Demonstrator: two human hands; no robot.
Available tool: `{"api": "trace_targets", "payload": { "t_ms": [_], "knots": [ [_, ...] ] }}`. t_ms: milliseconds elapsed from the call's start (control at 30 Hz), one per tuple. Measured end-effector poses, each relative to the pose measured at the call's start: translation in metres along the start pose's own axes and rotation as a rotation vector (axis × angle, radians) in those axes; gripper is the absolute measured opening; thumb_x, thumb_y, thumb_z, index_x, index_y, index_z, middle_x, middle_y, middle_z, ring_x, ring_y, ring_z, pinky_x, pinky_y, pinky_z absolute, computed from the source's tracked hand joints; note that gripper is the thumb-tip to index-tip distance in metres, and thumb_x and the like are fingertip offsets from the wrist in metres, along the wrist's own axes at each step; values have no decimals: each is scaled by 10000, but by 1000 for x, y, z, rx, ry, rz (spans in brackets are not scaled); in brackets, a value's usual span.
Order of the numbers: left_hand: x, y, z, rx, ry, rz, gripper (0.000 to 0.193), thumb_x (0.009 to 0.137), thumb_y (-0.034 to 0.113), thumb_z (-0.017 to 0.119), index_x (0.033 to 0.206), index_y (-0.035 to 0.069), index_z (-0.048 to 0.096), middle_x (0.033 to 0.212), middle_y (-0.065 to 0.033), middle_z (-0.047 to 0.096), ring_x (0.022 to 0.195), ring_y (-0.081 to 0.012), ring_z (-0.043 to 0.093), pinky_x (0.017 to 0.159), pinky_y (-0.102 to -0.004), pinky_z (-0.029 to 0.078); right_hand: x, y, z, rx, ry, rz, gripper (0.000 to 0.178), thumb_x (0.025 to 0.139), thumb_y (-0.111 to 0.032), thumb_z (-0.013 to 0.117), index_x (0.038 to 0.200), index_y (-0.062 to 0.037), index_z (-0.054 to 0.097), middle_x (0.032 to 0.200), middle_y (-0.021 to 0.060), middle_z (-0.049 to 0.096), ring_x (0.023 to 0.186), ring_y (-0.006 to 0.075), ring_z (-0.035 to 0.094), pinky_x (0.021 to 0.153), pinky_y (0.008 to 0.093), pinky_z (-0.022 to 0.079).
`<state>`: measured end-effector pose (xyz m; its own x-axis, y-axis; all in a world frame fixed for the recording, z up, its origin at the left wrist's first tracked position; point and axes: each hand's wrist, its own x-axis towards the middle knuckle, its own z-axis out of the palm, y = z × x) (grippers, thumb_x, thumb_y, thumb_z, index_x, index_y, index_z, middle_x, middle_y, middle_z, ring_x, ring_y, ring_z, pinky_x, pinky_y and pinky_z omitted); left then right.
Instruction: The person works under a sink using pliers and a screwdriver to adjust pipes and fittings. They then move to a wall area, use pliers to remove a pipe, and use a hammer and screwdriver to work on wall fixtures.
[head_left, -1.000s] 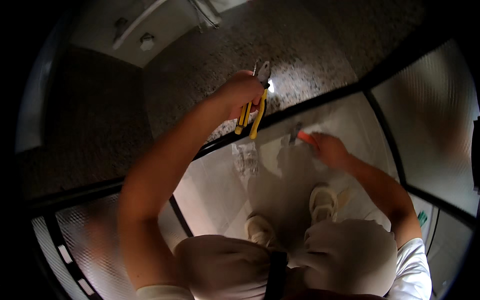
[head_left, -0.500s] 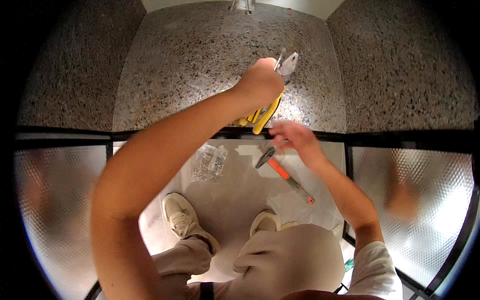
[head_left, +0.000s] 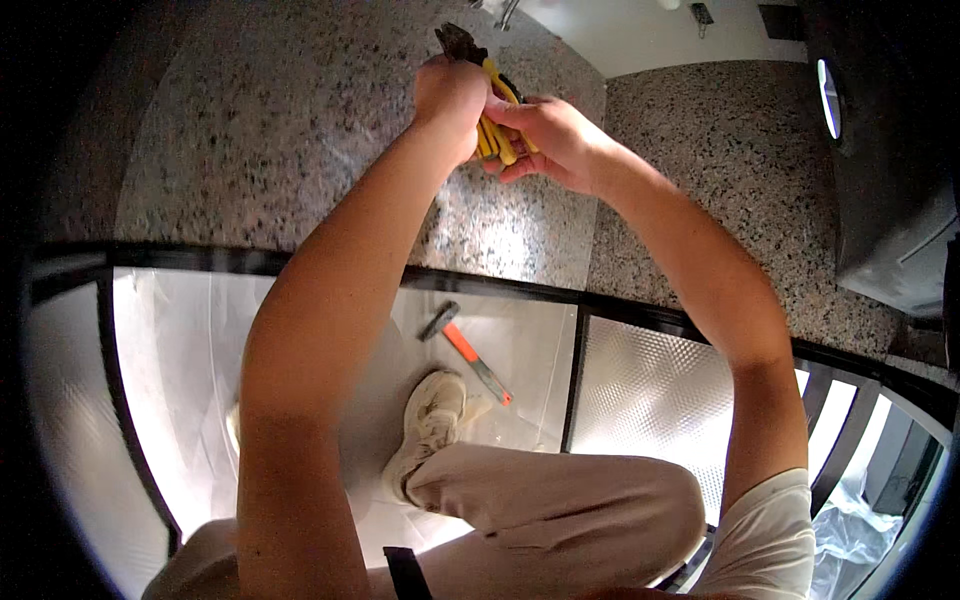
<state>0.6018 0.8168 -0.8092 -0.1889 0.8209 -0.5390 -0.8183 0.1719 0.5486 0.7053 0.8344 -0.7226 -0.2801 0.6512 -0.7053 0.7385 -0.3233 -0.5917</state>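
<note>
Over the speckled stone counter, my left hand (head_left: 448, 100) is closed around yellow-handled pliers (head_left: 462, 44), whose dark metal jaws stick out above the fist. Several yellow and black handle parts show between my hands; whether they all belong to one tool I cannot tell. My right hand (head_left: 558, 140) has its thumb and fingers closed on the yellow handles below and to the right of the left fist. On the floor by my shoe lies a hammer (head_left: 468, 350) with a dark head and an orange and grey handle, apart from both hands.
The speckled counter (head_left: 260, 160) ends at a black frame edge (head_left: 500, 285). Below it stands an open textured glass door (head_left: 640, 390). A dark appliance (head_left: 890, 220) sits at the right. Clear plastic (head_left: 850, 535) lies at lower right. A metal fitting (head_left: 508, 14) is at the back.
My view has swung to the right. My right hand, formerly apart with loose fingers near the counter edge, has come up to the pliers and closed on their handles.
</note>
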Motion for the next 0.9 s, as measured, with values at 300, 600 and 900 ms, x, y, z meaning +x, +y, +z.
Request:
{"api": "trace_targets", "payload": {
  "t_ms": [300,600,900],
  "knots": [
    [94,65,-85,1400,-37,666,386,932,113,632,1273,-59,575,1175,-308,613,1077,-442,660,858,-516,564,5,32,-34,500,381,-358,370,1041,-416,599,1184,-75,581,952,100,749,619,88,539,544,240,412],
    [65,45,-132,2151,118,1025,433,911,140,628,1315,-10,587,1357,-210,548,1329,-371,508,1051,-521,468,-16,21,-152,775,335,-452,227,1036,-253,637,1177,-76,653,908,10,696,509,10,510,430,165,394],
    [71,40,-133,2070,112,1019,396,892,129,614,1275,30,593,1312,-180,553,1279,-361,524,1054,-525,447,-6,-64,-278,446,346,-491,444,1059,-123,530,1427,116,463,1350,283,608,1201,390,665,914,418,659]
  ]
}}
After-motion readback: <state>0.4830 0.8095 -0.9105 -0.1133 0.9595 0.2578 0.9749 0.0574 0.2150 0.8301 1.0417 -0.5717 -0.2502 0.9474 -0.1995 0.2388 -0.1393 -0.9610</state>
